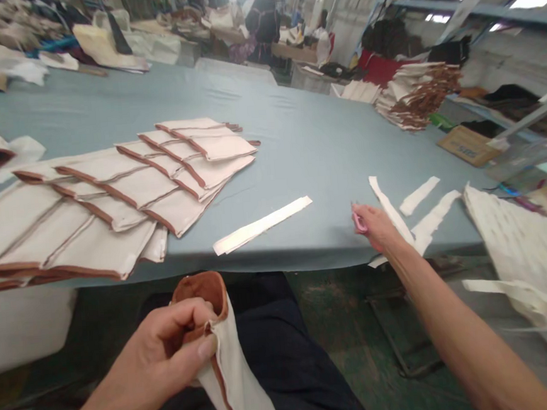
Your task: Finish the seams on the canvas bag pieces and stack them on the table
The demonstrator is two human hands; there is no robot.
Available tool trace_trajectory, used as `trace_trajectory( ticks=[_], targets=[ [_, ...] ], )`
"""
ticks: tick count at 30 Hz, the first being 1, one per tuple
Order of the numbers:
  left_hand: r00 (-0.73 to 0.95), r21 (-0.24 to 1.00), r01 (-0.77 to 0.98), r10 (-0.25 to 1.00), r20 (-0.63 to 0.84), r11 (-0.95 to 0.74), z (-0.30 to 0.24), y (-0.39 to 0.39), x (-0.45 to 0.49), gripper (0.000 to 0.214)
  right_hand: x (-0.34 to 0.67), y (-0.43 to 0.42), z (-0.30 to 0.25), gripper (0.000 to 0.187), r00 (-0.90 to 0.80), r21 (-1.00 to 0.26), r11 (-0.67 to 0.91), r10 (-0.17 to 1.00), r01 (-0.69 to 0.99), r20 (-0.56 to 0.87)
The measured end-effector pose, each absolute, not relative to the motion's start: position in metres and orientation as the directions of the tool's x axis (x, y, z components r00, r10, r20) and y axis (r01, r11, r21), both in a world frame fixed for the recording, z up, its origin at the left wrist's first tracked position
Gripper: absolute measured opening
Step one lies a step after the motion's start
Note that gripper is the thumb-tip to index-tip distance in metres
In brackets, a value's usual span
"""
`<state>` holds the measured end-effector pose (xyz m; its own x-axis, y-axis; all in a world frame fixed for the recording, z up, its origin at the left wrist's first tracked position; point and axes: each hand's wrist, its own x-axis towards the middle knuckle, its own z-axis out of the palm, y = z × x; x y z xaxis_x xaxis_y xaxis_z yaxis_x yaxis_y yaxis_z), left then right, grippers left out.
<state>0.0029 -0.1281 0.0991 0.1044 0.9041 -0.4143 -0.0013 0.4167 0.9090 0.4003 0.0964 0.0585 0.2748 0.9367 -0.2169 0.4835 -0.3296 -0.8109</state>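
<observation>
My left hand (171, 346) is closed on a cream cloth piece (244, 371) with brown lining and brown edging. Thumb and fingers pinch its seam near the open, rounded top, while the rest hangs down over my lap. Out over the right part of the table, my right hand (374, 225) is wrapped around small scissors (360, 221), of which mainly a pink handle loop shows. Several white fabric strips (390, 211) lie beside and partly behind that hand. Between my hands, near the table's front edge, rests a narrow stack of cream strips (263, 225).
Overlapping cream pieces with brown edging (130, 185) cover the left of the blue-grey table (306, 139). A pile of cream cloth (517, 242) hangs at the right edge. Farther back stand a stack of brown-and-cream pieces (420, 92), a cardboard box (468, 145) and a person (264, 26).
</observation>
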Motion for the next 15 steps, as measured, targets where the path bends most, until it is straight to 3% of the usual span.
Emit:
trace_trajectory(
  ticks=[3,5,8,11,15],
  targets=[
    [0.189,0.946,0.007,0.929,-0.319,0.324,0.086,-0.132,-0.008,0.045,0.359,0.037,0.077,0.05,0.125,-0.884,-0.232,0.972,0.406,-0.198],
    [0.213,0.961,0.023,0.938,-0.274,0.275,0.078,-0.134,-0.011,0.046,0.325,-0.007,0.095,0.052,-0.024,-0.907,-0.192,0.976,0.375,-0.217],
    [0.119,0.961,0.097,0.955,-0.27,0.26,0.073,-0.134,-0.009,0.046,0.273,-0.061,0.12,0.039,-0.414,-0.957,-0.171,0.873,0.237,-0.258],
    [0.045,0.958,0.138,0.964,-0.262,0.253,0.082,-0.134,-0.001,0.045,0.235,-0.091,0.133,0.026,-0.553,-0.972,-0.11,0.806,0.206,-0.209],
    [0.043,0.969,0.11,0.973,-0.227,0.222,0.095,-0.139,0.003,0.045,0.215,-0.099,0.136,0.019,-0.62,-0.97,0.008,0.771,0.242,-0.148]
  ],
)
